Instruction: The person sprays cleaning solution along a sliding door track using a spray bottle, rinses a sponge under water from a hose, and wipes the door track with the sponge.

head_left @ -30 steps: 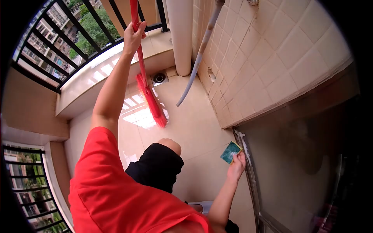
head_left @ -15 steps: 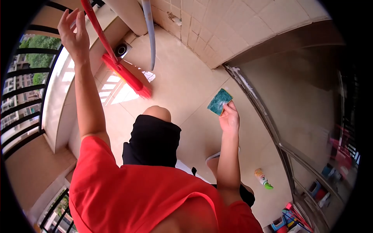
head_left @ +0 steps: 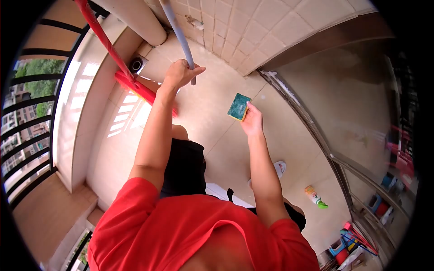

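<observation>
My left hand (head_left: 180,74) is closed around the grey hose (head_left: 177,29) near its lower end, with the thumb sticking out to the right. A short piece of hose shows below the hand. In my right hand (head_left: 253,121) is a scrub sponge (head_left: 239,107), its green scouring side facing up and a yellow edge showing. The thumb rests on the green face, while the other fingers are mostly hidden beneath. Left of the hose, a red broom (head_left: 131,83) leans with its bristles on the floor, partly covered by my left forearm.
A floor drain (head_left: 136,65) lies beside the thick pipe (head_left: 135,20). To the right run a sliding door track (head_left: 307,122) and glass. A bottle with a green cap (head_left: 315,197) lies on the tiled floor. Black railings (head_left: 36,81) stand at left, and assorted items (head_left: 346,246) lie at lower right.
My left hand has come from the upper left near the broom handle to the hose and closed on it. My right hand has shifted slightly left with the sponge.
</observation>
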A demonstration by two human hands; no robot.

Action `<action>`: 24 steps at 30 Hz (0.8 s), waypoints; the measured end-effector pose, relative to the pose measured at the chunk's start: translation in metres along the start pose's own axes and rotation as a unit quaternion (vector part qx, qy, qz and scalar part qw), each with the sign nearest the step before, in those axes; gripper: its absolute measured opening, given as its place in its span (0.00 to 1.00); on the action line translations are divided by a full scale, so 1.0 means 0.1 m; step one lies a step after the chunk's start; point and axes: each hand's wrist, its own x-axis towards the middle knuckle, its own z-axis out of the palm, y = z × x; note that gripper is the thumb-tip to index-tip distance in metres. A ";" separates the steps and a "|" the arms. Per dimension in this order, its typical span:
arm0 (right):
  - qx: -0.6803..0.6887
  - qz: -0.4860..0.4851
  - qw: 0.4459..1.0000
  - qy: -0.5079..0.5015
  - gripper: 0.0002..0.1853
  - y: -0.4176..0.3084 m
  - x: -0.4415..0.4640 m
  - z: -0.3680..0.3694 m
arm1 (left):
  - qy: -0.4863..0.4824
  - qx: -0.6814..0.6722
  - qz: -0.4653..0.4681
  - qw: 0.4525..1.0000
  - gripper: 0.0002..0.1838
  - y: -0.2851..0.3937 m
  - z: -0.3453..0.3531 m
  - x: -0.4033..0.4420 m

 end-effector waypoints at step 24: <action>-0.674 -0.257 0.690 -0.061 0.12 0.48 0.12 1.49 | 0.093 0.053 0.101 0.989 0.35 0.02 0.33 -0.05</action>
